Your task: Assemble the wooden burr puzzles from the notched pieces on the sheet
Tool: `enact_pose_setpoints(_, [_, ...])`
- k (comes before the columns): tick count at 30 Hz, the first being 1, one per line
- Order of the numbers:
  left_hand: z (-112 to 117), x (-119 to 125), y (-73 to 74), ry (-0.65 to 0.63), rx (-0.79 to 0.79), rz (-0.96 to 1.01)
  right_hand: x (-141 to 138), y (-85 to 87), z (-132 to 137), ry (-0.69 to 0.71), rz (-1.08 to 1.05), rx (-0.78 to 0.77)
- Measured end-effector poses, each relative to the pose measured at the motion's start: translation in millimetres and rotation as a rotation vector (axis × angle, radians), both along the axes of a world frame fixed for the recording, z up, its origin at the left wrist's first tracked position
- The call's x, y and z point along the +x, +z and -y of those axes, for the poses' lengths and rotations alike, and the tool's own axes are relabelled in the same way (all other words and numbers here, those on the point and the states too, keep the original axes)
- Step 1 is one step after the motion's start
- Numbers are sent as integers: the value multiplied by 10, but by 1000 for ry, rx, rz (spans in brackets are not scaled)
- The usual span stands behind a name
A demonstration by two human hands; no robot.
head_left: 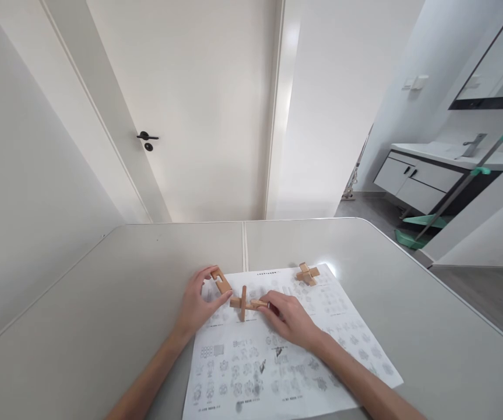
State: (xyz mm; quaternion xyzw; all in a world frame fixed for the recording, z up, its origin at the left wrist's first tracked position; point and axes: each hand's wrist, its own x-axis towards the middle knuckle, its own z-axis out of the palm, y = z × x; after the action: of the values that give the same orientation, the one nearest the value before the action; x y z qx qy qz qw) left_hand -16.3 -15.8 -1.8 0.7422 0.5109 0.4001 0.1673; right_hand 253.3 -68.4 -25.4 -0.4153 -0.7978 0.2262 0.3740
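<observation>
Between thumb and fingers, my left hand (pixel 199 300) grips a flat wooden puzzle piece (pixel 222 282) with a notch cut in one side. My right hand (pixel 290 318) pinches the right end of two crossed wooden puzzle pieces (pixel 243 304), one bar standing across the other. The crossed pieces are just right of and below the notched piece; whether they touch is hard to tell. Both hands are over a printed sheet (pixel 216 379) with rows of small diagrams. An assembled wooden burr puzzle (pixel 307 274) rests on the sheet's upper right part.
The grey table (pixel 102 326) has a seam running toward its far edge. Beyond it stands a white door (pixel 199 105) with a black handle (pixel 147 137). At the right are a sink cabinet (pixel 421 181) and a green dustpan (pixel 411 239).
</observation>
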Motion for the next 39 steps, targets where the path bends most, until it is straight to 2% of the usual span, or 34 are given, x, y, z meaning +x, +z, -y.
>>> enact_pose_setpoints(4, [-63, -64, -110, 77, 33, -155, 23, -14, -42, -72, -100, -90])
enact_pose_setpoints(7, [-63, -82, -138, 108, 50, -251, 32, -10, -61, -104, -152, -116])
enact_pose_setpoints(16, [-71, -88, -194, 100, -17, -294, 25, 6, -53, -109, -176, -145])
enact_pose_setpoints(18, [-49, -82, -153, 51, 4, -273, 19, 30, -54, -110, -195, -157])
enact_pose_setpoints(21, [49, -39, -9, -138, 59, -217, 11, 77, -55, -107, -242, -208])
enact_pose_setpoints(23, [146, 11, 100, -287, 39, -178, 11, 107, -50, -86, -283, -272])
enact_pose_setpoints(25, [239, 71, 176, -362, -21, -161, 11, 131, -36, -35, -327, -356])
enact_pose_setpoints(28, [331, 151, 202, -433, -81, -199, 2, 151, -2, 75, -364, -466])
enact_pose_setpoints(32, [359, 208, 165, -500, -55, -236, -26, 148, 35, 196, -361, -542])
enact_pose_setpoints(39, [353, 213, 190, -514, -66, -203, -24, 121, 13, 212, -352, -568])
